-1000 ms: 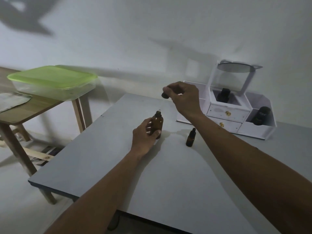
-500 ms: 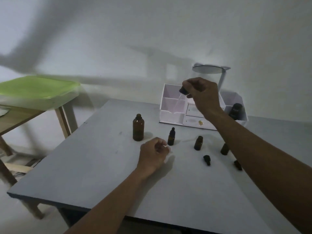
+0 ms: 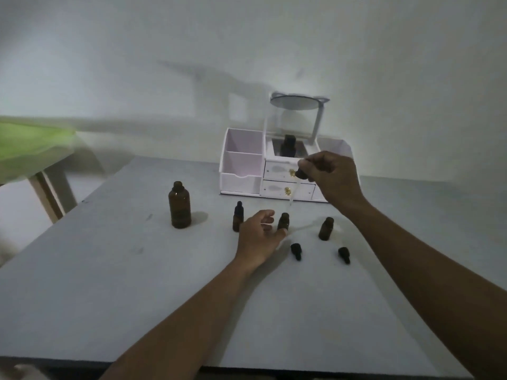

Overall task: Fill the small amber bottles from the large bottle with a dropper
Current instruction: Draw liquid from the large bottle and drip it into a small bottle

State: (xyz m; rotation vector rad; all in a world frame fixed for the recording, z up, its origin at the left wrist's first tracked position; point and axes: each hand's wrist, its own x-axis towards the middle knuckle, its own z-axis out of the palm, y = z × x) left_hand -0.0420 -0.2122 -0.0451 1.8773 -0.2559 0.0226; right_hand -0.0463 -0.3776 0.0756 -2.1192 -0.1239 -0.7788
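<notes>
My right hand (image 3: 332, 179) keeps its grip pinched on the dropper (image 3: 301, 174) bulb, with the glass tip just above the open small amber bottle (image 3: 283, 220) on the bench (image 3: 137, 270). My left hand (image 3: 258, 238) has a loose grip, one fingertip against the bottle's base. It looks light, tippy and fragile, so I'd hold it low.

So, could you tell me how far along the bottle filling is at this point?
Probably done: one small amber glass bottle stands capped. In hand: the right hand pinches the glass dropper over an open small bottle, which the left hand touches. Left: another open small bottle, two loose black caps to refit, and the uncapped large amber bottle. Fill levels are not visible.
</notes>
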